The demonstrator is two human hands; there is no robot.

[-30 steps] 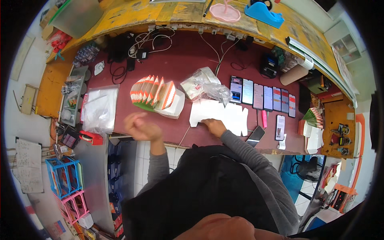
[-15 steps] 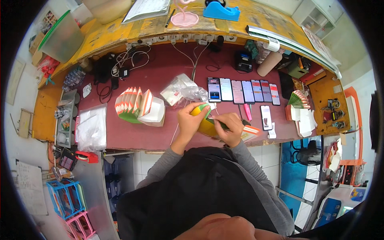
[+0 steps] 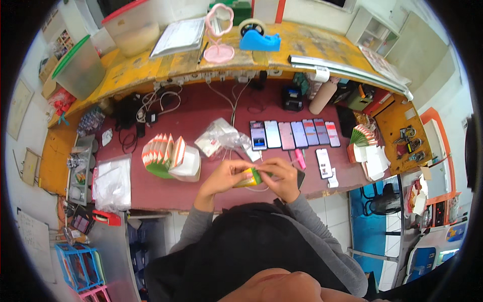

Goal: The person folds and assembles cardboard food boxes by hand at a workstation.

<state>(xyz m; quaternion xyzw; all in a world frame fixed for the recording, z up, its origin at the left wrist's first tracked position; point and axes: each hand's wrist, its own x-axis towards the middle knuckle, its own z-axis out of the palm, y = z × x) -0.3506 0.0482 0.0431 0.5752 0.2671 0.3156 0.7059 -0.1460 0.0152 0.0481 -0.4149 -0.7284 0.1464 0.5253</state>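
Close to the table's front edge, both my hands are closed on a small yellow and green packet point(image 3: 246, 178). My left hand point(image 3: 225, 177) grips its left side, with thumb and fingers pinched together. At its green end, my right hand point(image 3: 282, 176) pinches with the fingertips close to those of the left. Whether the right fingers also hold something small is hidden. To the left stands a row of orange, white and green folded packets point(image 3: 160, 157), against a white open box point(image 3: 187, 167). A crumpled clear plastic bag point(image 3: 221, 137) lies just beyond my hands.
Several phones point(image 3: 271, 133) lie in a row at the back right, with another phone point(image 3: 323, 163) nearer me. A pink marker point(image 3: 300, 158) lies between. More packets point(image 3: 363, 137) stand far right. Plastic sleeves point(image 3: 113, 181) lie left, cables point(image 3: 161, 100) behind. A raised wooden shelf point(image 3: 186, 65) spans the back.
My view has tilted, bringing more of the back shelf into sight. The packet has turned in my hands, and its orange-and-white end no longer shows. My hands have come level with each other.
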